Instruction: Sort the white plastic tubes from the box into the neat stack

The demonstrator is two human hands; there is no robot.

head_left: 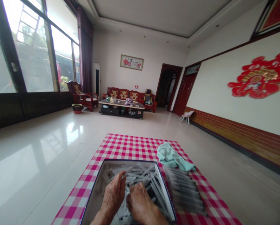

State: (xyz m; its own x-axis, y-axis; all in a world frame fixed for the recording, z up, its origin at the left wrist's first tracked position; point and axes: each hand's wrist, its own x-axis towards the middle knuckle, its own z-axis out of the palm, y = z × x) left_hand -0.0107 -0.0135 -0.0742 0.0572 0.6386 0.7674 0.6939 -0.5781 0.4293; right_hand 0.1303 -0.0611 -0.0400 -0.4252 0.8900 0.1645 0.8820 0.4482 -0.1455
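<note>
Two bare hands reach into an open box with a dark blue rim [128, 161], which is heaped with slender clear plastic tubes [135, 176]. The left hand [113, 195] is curved over the pile, with its fingers among the tubes. The right hand [140, 206] is curled just beside it, its fingers pressed down into the heap. Whether either hand pinches a tube cannot be told. Just right of the box, more tubes lie side by side in a blurred row [183, 190] on a pink-and-white gingham cloth [121, 147], near a crumpled mint-green towel [171, 157].
</note>
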